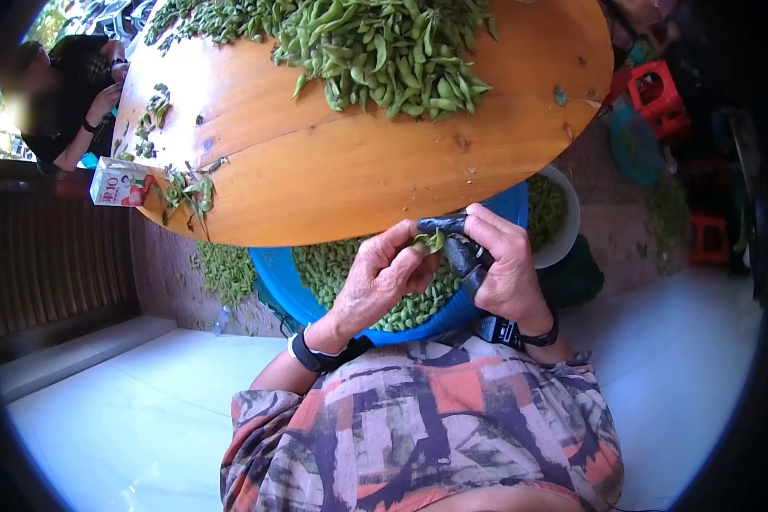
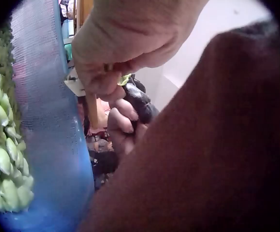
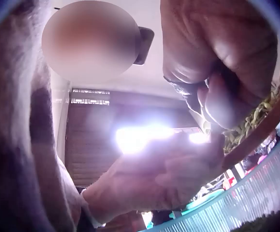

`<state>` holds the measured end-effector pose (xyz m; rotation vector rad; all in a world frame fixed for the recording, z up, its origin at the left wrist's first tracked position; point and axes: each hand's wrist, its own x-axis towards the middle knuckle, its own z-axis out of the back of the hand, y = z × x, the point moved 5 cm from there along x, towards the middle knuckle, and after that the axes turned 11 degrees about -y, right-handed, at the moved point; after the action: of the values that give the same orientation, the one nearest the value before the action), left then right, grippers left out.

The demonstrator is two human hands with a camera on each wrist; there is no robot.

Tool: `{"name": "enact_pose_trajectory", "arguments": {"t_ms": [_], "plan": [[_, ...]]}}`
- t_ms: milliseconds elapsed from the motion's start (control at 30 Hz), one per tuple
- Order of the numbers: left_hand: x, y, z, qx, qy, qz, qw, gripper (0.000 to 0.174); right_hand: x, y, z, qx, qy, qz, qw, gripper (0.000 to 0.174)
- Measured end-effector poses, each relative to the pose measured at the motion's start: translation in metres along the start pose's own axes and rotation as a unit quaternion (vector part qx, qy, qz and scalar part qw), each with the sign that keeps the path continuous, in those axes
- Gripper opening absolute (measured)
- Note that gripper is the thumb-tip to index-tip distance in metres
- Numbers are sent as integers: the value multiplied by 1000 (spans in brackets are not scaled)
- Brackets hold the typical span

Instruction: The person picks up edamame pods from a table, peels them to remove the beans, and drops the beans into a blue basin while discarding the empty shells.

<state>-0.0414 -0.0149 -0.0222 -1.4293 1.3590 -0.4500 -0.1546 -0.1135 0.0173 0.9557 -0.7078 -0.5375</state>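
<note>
A green soybean pod (image 1: 433, 242) is between my two hands, over a blue basin (image 1: 271, 275) of shelled green beans (image 1: 411, 312). My left hand (image 1: 382, 275) pinches the pod between thumb and forefinger. From the other side, my right hand (image 1: 508, 264) grips it with thumb and forefinger, both wrapped in black coverings (image 1: 462, 254). In the left wrist view only a bit of the pod (image 2: 125, 79) shows beside the black-covered finger; the left fingers hide the rest. Shelled beans (image 2: 2, 125) fill the basin at that view's left.
A wooden table (image 1: 358, 179) stands just beyond the basin, bearing a large heap of pods (image 1: 392, 51) and a drink carton (image 1: 121, 183). A white bowl (image 1: 572, 213) is at the right. Pods (image 1: 229, 271) lie on the floor at left. Another person (image 1: 68, 102) sits across the table.
</note>
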Motion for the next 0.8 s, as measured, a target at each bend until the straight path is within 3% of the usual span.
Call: {"name": "enact_pose_trajectory", "arguments": {"t_ms": [367, 433, 500, 567, 600, 633, 700, 767, 800], "plan": [[6, 15, 5, 8, 22, 35, 999, 27, -1, -1, 6, -13, 2, 9, 1000, 29], [8, 19, 4, -8, 26, -5, 1000, 32, 2, -10, 10, 64, 14, -18, 998, 26], [11, 15, 8, 30, 75, -17, 997, 31, -4, -18, 14, 131, 33, -126, 983, 15], [9, -4, -1, 290, 111, -82, 947, 29, -15, -33, 28, 235, 43, -225, 945, 13], [5, -17, -5, 358, 147, -49, 921, 28, -19, -39, 37, 273, 0, -203, 940, 28], [6, -21, -4, 401, 192, -85, 892, 29, -24, -44, 50, 279, -19, -253, 926, 39], [9, -49, -7, 414, 221, -107, 877, 25, -34, -51, 85, 277, -122, -291, 908, 41], [23, -86, -11, 457, 123, -216, 854, 25, -40, -64, 128, 169, -102, -203, 959, 32], [35, -99, -14, 509, 87, -290, 806, 26, -43, -74, 142, -8, -119, -197, 973, 29]]}}
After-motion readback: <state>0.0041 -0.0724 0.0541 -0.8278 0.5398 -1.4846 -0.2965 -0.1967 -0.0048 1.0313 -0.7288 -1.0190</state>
